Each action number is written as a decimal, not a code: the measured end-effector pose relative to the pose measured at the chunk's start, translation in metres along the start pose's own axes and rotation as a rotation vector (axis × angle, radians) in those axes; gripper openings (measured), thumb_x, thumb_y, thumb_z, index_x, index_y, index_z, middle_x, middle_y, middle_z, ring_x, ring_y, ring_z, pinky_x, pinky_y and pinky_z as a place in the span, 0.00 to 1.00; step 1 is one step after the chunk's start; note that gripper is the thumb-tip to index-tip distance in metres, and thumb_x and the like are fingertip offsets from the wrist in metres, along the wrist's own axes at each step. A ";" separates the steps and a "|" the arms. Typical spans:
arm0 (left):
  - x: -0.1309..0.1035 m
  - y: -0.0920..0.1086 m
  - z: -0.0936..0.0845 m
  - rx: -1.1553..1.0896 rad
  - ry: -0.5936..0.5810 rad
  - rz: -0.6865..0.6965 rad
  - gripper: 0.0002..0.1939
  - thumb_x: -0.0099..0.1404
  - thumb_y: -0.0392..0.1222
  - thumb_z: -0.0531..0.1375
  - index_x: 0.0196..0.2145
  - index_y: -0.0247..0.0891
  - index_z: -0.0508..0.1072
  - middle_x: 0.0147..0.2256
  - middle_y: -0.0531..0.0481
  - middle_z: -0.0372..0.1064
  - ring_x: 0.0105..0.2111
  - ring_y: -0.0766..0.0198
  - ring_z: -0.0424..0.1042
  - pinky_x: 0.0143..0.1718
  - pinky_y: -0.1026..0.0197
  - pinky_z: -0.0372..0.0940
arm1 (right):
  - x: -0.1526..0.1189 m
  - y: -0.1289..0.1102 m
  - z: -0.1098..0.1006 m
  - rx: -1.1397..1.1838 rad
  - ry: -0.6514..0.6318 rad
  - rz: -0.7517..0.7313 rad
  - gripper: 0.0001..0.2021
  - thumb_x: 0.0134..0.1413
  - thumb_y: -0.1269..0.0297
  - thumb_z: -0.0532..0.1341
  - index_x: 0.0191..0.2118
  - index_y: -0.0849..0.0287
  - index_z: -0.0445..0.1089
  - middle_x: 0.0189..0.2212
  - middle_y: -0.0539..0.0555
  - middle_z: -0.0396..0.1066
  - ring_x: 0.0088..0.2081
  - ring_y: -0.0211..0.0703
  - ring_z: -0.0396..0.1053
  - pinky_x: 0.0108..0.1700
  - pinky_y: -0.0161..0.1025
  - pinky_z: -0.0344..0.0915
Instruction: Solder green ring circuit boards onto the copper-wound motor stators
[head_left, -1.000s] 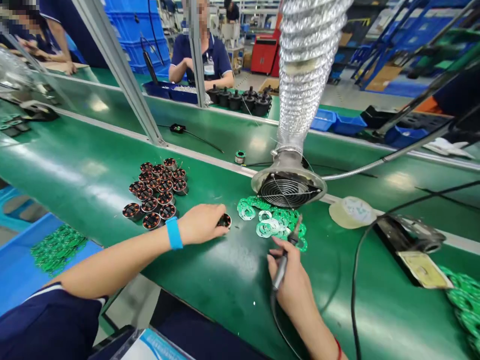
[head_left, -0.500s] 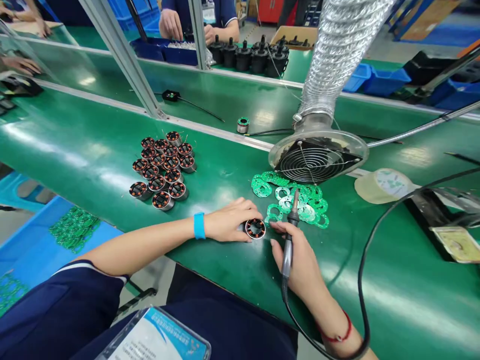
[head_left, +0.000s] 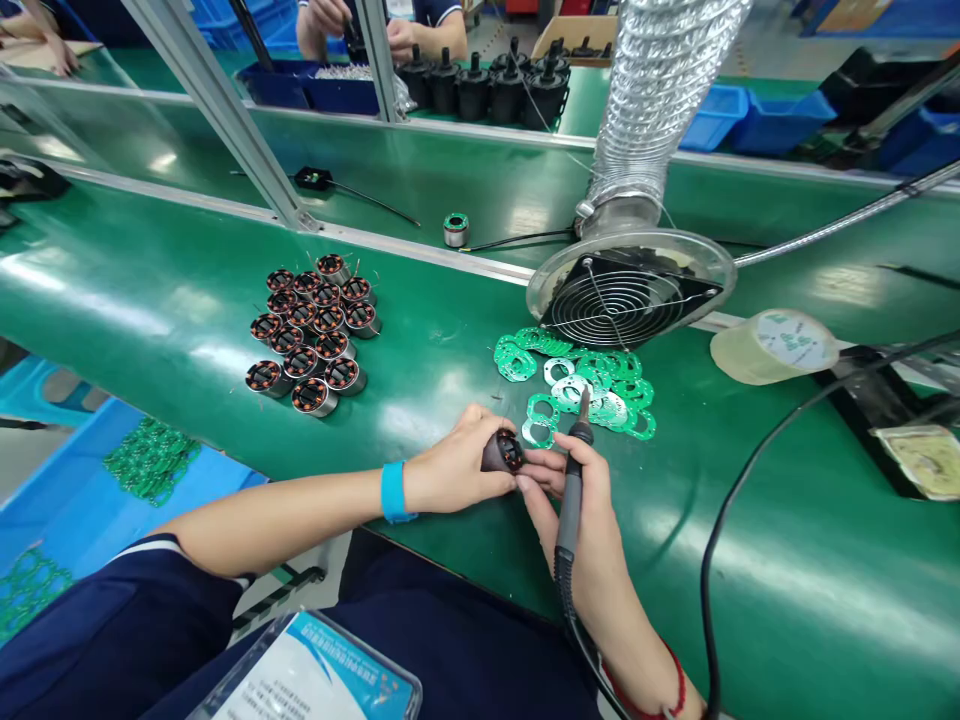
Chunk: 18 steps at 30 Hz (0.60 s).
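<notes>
My left hand (head_left: 457, 465) is closed around a motor stator (head_left: 504, 452), a short cylinder with copper windings, tilted so its open end faces right. In my right hand (head_left: 581, 510) a soldering iron (head_left: 571, 505) is gripped, its tip pointing up and away from me. Fingertips of the right hand touch or nearly touch the stator's right side. Just beyond the hands lies a loose pile of green ring-shaped circuit boards (head_left: 600, 375). A group of more stators (head_left: 315, 395) stands on the green bench (head_left: 420, 380) to the left.
A fume extractor (head_left: 619, 300) with a foil duct hangs over the boards. Right of it are a tape roll (head_left: 776, 345) and a soldering stand (head_left: 892, 450); the iron's cable (head_left: 750, 480) loops nearby. A blue bin (head_left: 217, 470) holds boards. A co-worker's hands (head_left: 326, 15) are across.
The stator has been tilted from facing up to facing right in my left hand. My right hand with the iron has come left, its fingers now at the stator. The view has shifted slightly.
</notes>
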<state>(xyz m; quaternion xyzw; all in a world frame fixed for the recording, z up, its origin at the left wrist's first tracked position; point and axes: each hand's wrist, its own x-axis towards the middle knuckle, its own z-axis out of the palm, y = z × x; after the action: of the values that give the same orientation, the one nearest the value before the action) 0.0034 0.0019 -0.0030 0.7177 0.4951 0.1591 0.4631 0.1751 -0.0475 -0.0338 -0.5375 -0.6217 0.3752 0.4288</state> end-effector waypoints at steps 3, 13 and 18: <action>-0.005 0.002 -0.004 -0.019 -0.102 -0.002 0.20 0.60 0.36 0.61 0.50 0.38 0.62 0.47 0.43 0.62 0.48 0.55 0.67 0.53 0.48 0.66 | -0.002 0.000 0.003 0.037 0.047 0.036 0.19 0.62 0.63 0.58 0.57 0.50 0.55 0.42 0.55 0.73 0.38 0.39 0.77 0.41 0.40 0.76; -0.004 0.005 -0.011 0.237 0.022 0.151 0.25 0.60 0.51 0.68 0.48 0.39 0.63 0.43 0.46 0.68 0.42 0.55 0.69 0.43 0.54 0.66 | 0.001 -0.011 -0.006 -0.172 0.016 0.013 0.19 0.59 0.64 0.57 0.56 0.51 0.59 0.30 0.48 0.71 0.29 0.38 0.72 0.32 0.35 0.71; 0.001 -0.002 -0.008 0.734 0.059 0.279 0.21 0.64 0.49 0.65 0.50 0.38 0.66 0.41 0.44 0.66 0.42 0.52 0.66 0.42 0.54 0.63 | 0.016 -0.011 -0.017 -0.385 0.076 0.032 0.15 0.57 0.63 0.56 0.51 0.54 0.65 0.29 0.50 0.72 0.26 0.41 0.72 0.30 0.39 0.69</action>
<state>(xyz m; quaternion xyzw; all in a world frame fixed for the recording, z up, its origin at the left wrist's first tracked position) -0.0028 0.0071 -0.0009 0.8910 0.4301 0.0535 0.1354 0.1868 -0.0328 -0.0158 -0.6333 -0.6566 0.2356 0.3351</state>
